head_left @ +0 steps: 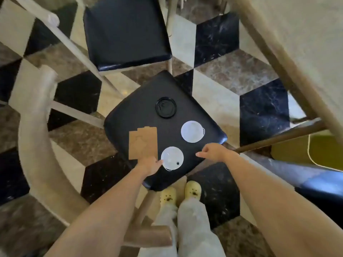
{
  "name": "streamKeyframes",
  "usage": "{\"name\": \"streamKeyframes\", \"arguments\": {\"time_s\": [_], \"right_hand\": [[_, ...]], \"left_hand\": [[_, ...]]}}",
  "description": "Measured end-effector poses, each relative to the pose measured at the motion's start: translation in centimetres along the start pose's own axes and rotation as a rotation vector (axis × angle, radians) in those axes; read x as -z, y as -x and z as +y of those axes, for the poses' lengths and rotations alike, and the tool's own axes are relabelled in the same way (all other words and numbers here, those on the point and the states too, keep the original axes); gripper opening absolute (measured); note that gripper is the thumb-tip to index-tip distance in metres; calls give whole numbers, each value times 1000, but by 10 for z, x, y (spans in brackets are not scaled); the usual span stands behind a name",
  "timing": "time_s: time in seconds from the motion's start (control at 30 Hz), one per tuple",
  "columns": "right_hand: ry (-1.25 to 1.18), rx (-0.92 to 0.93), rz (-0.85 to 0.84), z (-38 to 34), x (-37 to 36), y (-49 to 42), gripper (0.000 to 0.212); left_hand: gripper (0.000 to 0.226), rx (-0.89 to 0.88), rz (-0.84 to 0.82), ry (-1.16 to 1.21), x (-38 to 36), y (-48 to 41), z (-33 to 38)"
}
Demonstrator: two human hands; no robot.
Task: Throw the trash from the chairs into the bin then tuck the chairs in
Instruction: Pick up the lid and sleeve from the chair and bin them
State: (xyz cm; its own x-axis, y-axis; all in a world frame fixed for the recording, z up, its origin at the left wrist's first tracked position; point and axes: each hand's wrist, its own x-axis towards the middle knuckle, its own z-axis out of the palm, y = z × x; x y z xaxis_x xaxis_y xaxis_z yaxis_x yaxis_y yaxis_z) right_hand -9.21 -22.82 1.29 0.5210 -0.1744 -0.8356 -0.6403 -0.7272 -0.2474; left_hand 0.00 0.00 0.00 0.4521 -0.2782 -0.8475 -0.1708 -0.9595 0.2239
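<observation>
A black padded chair seat [141, 115] lies below me with trash on it. On it are a black cup lid [165, 107], a white lid [192, 131] to the right, a second white lid [172, 158] near the front, and a flat brown cardboard sleeve [143, 142]. My left hand [150, 166] rests at the front edge, its fingertips touching the near white lid and the sleeve's corner. My right hand [213, 152] hovers over the seat's right front corner, fingers loosely curled, holding nothing.
A second black-seated chair [126, 32] stands beyond, bare. A pale curved chair back [35, 138] is at left. A table edge with wooden legs [278, 58] rises at right. A yellow bin [323, 153] sits low at right. Checkered marble floor lies all around.
</observation>
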Motion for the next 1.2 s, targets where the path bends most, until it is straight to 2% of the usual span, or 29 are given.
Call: {"name": "streamKeyframes", "arguments": {"time_s": [0.07, 0.17, 0.27, 0.33, 0.53, 0.67, 0.77, 0.87, 0.9, 1.0, 1.2], "right_hand": [[16, 14, -51, 7, -24, -98, 52], [-11, -50, 57, 7, -10, -104, 42], [-32, -119, 205, 3, 0, -126, 58], [-45, -146, 276, -4, 1, -145, 60], [-81, -48, 398, -17, -4, -177, 27], [-217, 68, 392, -17, 4, -182, 15], [-333, 179, 454, -25, 23, -182, 19], [-381, 266, 533, -48, 45, -187, 23], [-389, 283, 559, -57, 51, -191, 24], [-389, 297, 601, -86, 59, -205, 25], [-285, 223, 529, -109, 42, -225, 27]], "left_hand": [[53, 185, -31, 157, -44, -70, -25], [55, 234, -52, 236, -48, -65, -25], [49, 302, 59, 346, -52, -82, -22], [43, 347, 92, 402, -60, -95, -23], [25, 402, 169, 498, -71, -106, -16], [21, 385, 149, 531, -71, -105, -18], [23, 384, 135, 591, -62, -102, -19], [11, 358, 144, 730, -45, -98, -18], [13, 335, 154, 770, -39, -97, -19], [16, 264, 200, 857, -24, -95, -23], [20, 223, 412, 1096, 1, -105, -32]]}}
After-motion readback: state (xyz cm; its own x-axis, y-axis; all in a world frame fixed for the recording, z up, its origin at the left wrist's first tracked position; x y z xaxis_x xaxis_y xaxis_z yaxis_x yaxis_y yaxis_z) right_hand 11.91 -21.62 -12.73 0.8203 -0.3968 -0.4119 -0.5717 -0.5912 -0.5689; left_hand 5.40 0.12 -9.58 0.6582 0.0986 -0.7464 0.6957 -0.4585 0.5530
